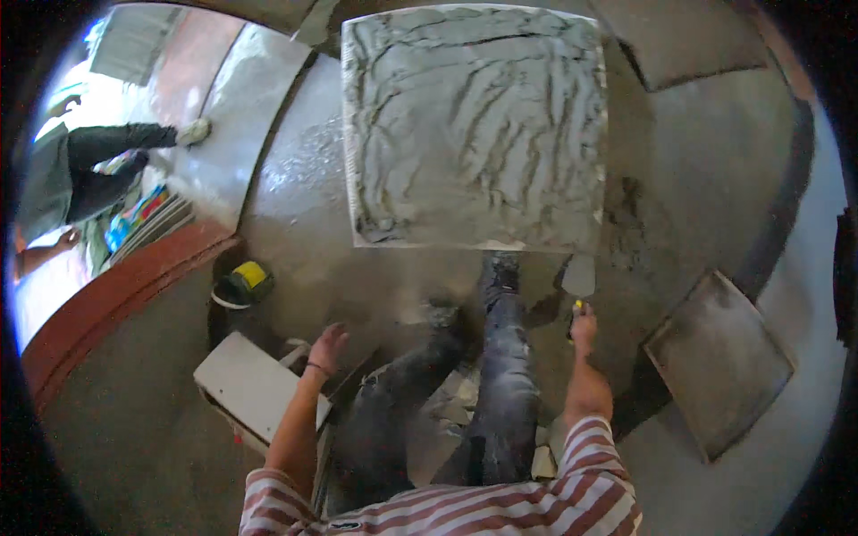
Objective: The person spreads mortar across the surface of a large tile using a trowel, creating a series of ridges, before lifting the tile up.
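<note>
In front of my feet lies a large square tile (352, 201), its upper face spread with wet grey mortar (474, 134) in ridges and smears. My right hand (583, 326) is closed around the handle of a trowel (579, 277). The trowel's flat blade points away from me, just off the tile's near right corner. My left hand (329, 347) is raised at the left with its fingers loosely apart and nothing in it. Below that hand stands a pale box-like object (259, 384) with a flat top.
A dark container with a yellow patch (253, 273) stands at left, near a reddish raised edge (134, 304). Another tile (719, 366) lies at right, and one more (688, 45) far right. Broken pieces (466, 390) lie between my legs. Another person (98, 165) stands at far left.
</note>
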`<state>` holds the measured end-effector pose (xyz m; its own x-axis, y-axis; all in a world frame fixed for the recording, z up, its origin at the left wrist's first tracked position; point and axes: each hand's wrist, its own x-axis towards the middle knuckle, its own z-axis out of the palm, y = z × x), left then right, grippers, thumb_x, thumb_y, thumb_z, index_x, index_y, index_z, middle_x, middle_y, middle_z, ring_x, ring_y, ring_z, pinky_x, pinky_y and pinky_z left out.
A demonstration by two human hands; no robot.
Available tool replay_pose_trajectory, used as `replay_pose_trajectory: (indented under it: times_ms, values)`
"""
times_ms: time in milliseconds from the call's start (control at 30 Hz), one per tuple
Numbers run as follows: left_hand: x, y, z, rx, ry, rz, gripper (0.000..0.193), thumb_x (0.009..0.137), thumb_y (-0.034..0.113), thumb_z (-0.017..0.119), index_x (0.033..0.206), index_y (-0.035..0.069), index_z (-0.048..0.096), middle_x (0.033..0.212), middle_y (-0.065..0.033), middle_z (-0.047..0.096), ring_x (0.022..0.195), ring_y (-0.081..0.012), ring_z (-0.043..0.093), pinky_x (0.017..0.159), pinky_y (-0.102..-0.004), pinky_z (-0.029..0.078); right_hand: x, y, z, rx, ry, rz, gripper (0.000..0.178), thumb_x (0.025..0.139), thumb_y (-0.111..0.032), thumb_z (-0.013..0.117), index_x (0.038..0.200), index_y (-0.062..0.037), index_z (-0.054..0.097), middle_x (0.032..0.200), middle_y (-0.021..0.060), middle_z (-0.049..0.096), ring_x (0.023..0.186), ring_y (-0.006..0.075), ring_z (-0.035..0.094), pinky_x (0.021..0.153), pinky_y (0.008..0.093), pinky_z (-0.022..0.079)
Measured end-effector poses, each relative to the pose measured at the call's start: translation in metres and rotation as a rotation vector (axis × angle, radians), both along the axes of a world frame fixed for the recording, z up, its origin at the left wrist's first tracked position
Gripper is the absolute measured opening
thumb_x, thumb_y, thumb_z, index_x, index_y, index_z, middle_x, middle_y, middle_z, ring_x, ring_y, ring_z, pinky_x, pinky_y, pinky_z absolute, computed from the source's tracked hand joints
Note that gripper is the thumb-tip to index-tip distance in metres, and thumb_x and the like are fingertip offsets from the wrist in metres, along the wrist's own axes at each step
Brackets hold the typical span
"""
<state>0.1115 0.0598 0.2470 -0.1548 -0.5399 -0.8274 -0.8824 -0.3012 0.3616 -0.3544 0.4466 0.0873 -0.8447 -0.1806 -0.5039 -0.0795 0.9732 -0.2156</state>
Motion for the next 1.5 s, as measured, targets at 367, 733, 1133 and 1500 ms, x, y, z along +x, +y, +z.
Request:
replay_pose_trajectory:
  times_ms: [367,733,1133,1500]
  values:
    - [-0.049,-0.079,-0.041,0.074,-0.064,0.038,0.054,0.089,0.038,0.055,0.127,0.0,0.046,0.116,-0.0191,0.059,0.11,-0.0298,0.056,0.093,-0.0355,0.043,-0.126,-0.153,0.083,-0.043,-0.106,-0.123,0.072,0.089,-0.057,0.046,0.132,0.0011,0.044,0.135,0.0218,0.044,0.123,0.0372,0.042,0.101,0.0421,0.033]
    - [-0.195,-0.193,-0.16,-0.114,0.264,0.55,0.064,0.09,0.056,0.044,0.124,0.003,0.051,0.119,-0.0094,0.055,0.107,-0.0232,0.051,0.089,-0.0336,0.039,-0.24,-0.235,0.025,-0.592,-0.478,-0.475,0.087,0.085,-0.07,0.039,0.138,-0.001,0.038,0.144,0.0138,0.036,0.131,0.0248,0.033,0.105,0.0381,0.027]
    - [-0.214,-0.273,-0.161,-0.218,0.271,0.4,0.069,0.094,0.057,0.032,0.122,-0.001,0.055,0.113,-0.0137,0.062,0.101,-0.0193,0.057,0.09,-0.0328,0.042,-0.2,-0.316,0.023,-0.82,-0.638,-0.602,0.086,0.088,-0.066,0.036,0.145,-0.0024,0.02,0.151,0.0108,0.021,0.136,0.025,0.024,0.11,0.039,0.021]
    - [-0.191,-0.302,-0.17,-0.519,0.004,-0.133,0.049,0.098,0.037,0.032,0.14,0.011,0.032,0.12,-0.0285,0.054,0.114,-0.0407,0.05,0.095,-0.0424,0.038,-0.194,-0.32,0.012,-0.885,-0.504,-0.618,0.081,0.09,-0.062,0.036,0.144,-0.0033,0.023,0.147,0.0137,0.028,0.133,0.027,0.03,0.109,0.0388,0.022]
